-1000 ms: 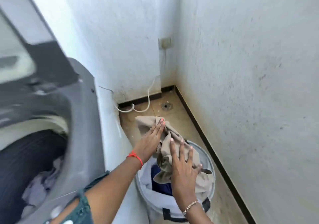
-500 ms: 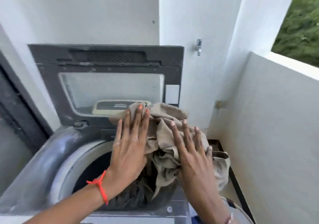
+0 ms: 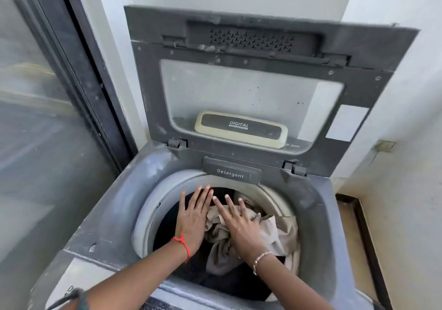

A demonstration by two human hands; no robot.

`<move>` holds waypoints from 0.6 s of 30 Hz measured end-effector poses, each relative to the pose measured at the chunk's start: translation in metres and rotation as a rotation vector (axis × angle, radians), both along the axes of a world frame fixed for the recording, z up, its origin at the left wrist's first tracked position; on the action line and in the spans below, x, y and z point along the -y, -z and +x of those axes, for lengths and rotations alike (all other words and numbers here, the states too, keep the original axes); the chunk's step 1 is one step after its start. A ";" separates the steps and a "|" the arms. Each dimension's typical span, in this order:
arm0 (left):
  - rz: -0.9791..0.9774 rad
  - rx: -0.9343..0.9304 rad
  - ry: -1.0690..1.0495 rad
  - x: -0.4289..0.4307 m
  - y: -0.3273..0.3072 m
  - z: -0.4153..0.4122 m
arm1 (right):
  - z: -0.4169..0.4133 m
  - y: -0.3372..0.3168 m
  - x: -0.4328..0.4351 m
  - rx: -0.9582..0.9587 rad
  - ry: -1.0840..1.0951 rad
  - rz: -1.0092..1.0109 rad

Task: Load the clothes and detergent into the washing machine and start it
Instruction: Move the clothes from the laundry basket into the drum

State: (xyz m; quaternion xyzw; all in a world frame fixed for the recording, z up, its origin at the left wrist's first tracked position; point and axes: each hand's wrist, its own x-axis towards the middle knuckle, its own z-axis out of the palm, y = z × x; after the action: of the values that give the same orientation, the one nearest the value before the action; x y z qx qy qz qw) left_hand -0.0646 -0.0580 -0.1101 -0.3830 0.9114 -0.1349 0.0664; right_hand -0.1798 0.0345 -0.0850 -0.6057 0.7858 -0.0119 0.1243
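Pressing the soft, light beige cloth [image 3: 275,236] at three o'clock in the drum [image 3: 143,214], left hand [image 3: 193,216] and right hand [image 3: 240,227] lie flat, fingers straight. Its bunched folds are probably easiest to grab.

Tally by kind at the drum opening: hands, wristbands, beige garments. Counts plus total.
Hands: 2 (left hand, right hand)
Wristbands: 2 (red thread, beaded bracelet)
Beige garments: 1 (beige garment)
Total: 5

Beige garment [image 3: 270,235] — crumpled in open washer [image 3: 114,214]
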 end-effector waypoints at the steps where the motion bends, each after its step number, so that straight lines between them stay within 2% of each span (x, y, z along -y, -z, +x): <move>1: 0.039 0.040 -0.010 0.008 0.006 -0.006 | -0.005 0.009 0.009 -0.020 0.000 0.014; 5: 0.109 0.134 0.057 0.033 0.025 -0.024 | -0.023 0.050 0.041 -0.122 -0.021 0.041; 8: 0.287 0.273 0.105 0.039 0.034 -0.035 | -0.034 0.074 0.048 -0.155 0.003 0.217; 11: 0.474 0.364 0.124 0.039 0.040 -0.044 | -0.045 0.080 0.046 0.007 0.084 0.370; 14: 0.589 0.319 0.181 0.026 0.024 -0.055 | -0.060 0.052 0.036 0.246 0.131 0.407; 16: 0.651 0.256 0.238 0.011 0.006 -0.064 | -0.076 0.020 0.020 0.397 0.142 0.348; 18: 0.731 0.187 0.288 -0.008 -0.015 -0.076 | -0.096 -0.016 -0.010 0.548 0.147 0.183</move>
State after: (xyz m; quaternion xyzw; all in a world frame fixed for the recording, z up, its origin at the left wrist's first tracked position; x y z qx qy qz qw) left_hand -0.1408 -0.0505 -0.0954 -0.1887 0.9337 0.1560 0.2615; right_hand -0.2756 0.0447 -0.0693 -0.5076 0.7626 -0.1132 0.3846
